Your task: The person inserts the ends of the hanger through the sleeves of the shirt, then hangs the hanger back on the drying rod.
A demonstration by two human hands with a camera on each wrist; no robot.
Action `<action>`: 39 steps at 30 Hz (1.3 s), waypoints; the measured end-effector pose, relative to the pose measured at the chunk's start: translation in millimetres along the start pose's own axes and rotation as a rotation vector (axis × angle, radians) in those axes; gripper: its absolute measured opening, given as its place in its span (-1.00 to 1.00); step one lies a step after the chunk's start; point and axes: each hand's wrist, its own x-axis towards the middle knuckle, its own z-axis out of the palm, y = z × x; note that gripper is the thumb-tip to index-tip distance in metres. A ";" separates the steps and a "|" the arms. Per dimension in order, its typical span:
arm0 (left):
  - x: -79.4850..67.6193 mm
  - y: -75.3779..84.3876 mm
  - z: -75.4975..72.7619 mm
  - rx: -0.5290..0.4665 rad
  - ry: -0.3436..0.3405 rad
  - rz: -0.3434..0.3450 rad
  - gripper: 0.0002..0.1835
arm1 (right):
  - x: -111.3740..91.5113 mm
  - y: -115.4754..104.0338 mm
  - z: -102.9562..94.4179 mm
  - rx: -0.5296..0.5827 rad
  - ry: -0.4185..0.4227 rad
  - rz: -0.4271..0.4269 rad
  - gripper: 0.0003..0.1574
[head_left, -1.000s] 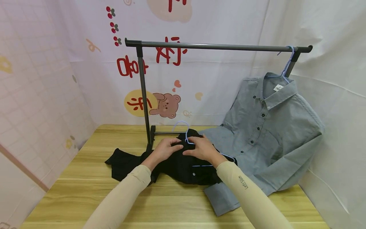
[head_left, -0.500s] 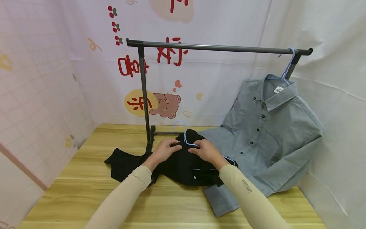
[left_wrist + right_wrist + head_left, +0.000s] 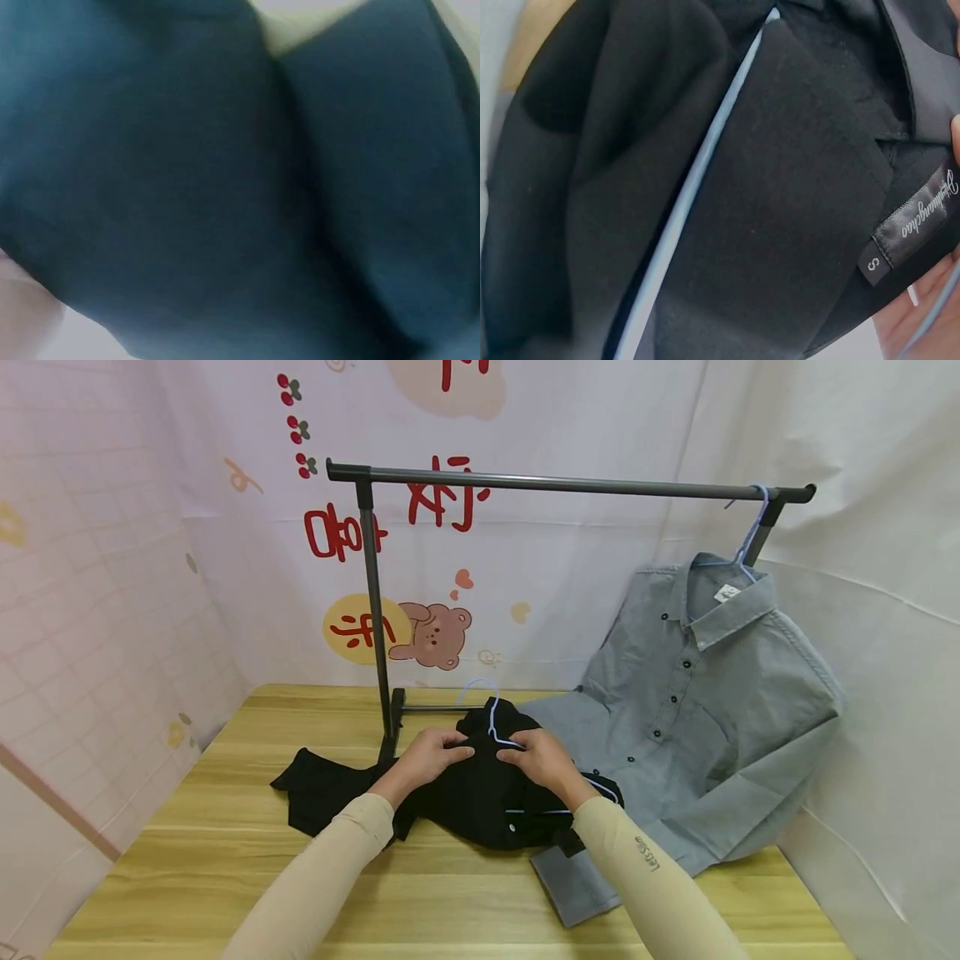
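Lower hanger (image 3: 492, 731) slightly rightward: 2 hangers (image 3: 752, 537), 2 shirts (image 3: 678, 693), black shirt (image 3: 480, 793) between left hand (image 3: 426, 758) and right hand (image 3: 547, 762), in both pinches.

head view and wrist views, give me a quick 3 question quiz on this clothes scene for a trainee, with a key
1. True or false: the blue-grey button-front cloth shirt hangs near the right end of the dark metal rail in the head view.
2. Fill in: in the right wrist view, the small black fabric tag bears the letter ___.
3. Which hand holds the thin pale blue hanger at the black cloth garment?

Key: 1. True. 2. S. 3. The right hand.
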 end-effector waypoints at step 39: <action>-76.2 -85.0 -133.0 0.322 0.205 -0.155 -0.69 | -5.4 29.6 -28.2 0.164 0.058 0.121 -0.70</action>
